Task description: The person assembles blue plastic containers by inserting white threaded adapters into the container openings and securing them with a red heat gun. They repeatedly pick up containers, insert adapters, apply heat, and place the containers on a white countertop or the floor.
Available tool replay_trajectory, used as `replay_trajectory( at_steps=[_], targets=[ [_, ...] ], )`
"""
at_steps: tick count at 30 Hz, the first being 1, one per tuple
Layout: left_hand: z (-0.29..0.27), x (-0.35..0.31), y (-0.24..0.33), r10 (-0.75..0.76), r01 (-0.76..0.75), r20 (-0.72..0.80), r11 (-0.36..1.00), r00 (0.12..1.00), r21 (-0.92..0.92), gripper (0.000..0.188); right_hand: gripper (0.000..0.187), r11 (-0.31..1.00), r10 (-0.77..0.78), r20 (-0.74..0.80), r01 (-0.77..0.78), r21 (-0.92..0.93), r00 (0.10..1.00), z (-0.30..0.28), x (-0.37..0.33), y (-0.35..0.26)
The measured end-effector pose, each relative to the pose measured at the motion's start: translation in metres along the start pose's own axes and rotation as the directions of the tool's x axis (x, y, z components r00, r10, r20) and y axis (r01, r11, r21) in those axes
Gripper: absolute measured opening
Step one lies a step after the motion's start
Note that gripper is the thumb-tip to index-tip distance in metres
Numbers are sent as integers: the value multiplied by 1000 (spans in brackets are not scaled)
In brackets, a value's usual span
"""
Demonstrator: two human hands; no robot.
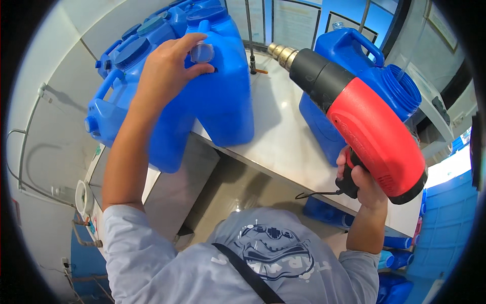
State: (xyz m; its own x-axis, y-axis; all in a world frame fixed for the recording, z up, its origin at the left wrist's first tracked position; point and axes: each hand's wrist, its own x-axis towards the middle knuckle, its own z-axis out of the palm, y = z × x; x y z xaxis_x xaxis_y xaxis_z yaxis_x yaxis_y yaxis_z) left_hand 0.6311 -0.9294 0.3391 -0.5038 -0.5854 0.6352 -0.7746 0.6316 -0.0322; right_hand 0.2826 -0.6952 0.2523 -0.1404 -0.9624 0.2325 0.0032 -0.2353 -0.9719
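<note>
My right hand is closed round the black handle of a red and black heat gun. The gun's metal nozzle points up and to the left, apart from the jugs. At the upper left, the thumb and fingers of my left hand pinch a small round cap that looks covered in clear film. This cap is on the front of a blue water jug standing upright on the counter. A second blue jug stands close beside it, partly behind my left forearm.
More blue jugs crowd the back left. An uncapped blue jug stands at right on the white counter, behind the heat gun. A thin metal tap rises between the jugs. Other blue containers lie below the counter.
</note>
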Motion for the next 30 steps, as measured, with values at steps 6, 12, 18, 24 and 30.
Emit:
replay_trajectory(
  at_steps=[6, 12, 18, 24, 30],
  targets=[
    [5, 1, -8, 33, -36, -12, 941, 999, -337, 73, 64, 990, 98, 111, -109, 90, 989, 28, 5, 8],
    [-3, -4, -13, 63, -53, 24, 952, 998, -301, 80, 16, 974, 80, 80, -95, 207, 994, 57, 17, 16],
    [-8, -16, -19, 30, -26, 8, 950, 1000, -310, 86, 62, 972, 126, 150, -152, 176, 981, 67, 24, 16],
    [-12, -18, -15, 34, -43, -36, 959, 999, -279, 90, 57, 952, 129, 130, -159, 261, 983, 80, 33, 11],
    [-8, -5, 14, -174, 175, -41, 984, 984, 25, 62, 66, 904, -9, 19, 0, 427, 1000, 30, -20, -3]
  ],
)
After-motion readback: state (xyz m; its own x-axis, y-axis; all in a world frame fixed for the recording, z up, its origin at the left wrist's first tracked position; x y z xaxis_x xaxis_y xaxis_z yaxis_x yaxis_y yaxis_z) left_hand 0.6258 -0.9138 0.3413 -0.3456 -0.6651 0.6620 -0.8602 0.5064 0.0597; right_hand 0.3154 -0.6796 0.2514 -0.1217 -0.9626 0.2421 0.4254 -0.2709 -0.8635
